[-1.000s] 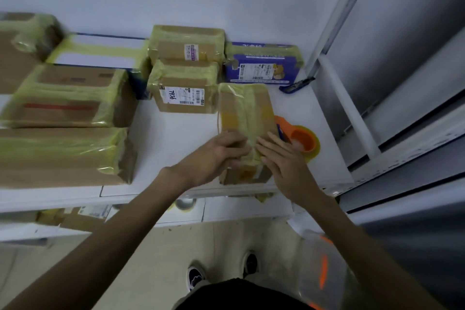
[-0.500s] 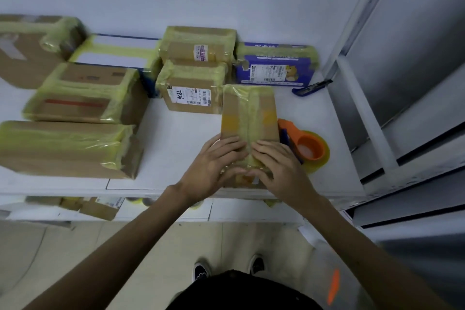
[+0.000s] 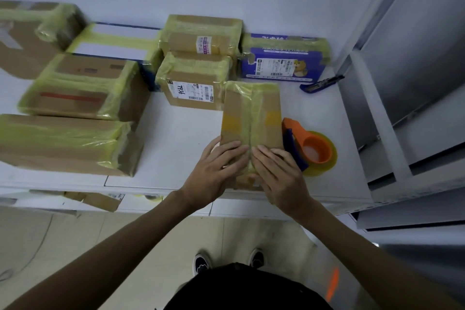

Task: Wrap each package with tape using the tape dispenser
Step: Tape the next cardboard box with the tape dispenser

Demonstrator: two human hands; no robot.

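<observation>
Your left hand [image 3: 216, 167] and right hand [image 3: 279, 174]: fingers straight, pressing flat on near end of package [image 3: 251, 111], holding nothing. Fingertips nearly meet over tape strip [image 3: 251, 121] along its middle. Package lies lengthwise near front edge of worktop [image 3: 176, 138]. Orange tape dispenser [image 3: 312, 150] just beside it, on your right. Farther back: wrapped packages [image 3: 193, 83], purple box [image 3: 281, 60], blue cutter [image 3: 322, 82].

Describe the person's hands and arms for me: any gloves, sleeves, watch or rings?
Both are bare. The left hand and right hand wear no gloves, and no ring shows on the visible fingers. The left forearm and right forearm are uncovered down to the frame's edge: no sleeve, watch or wristband in view.
</observation>
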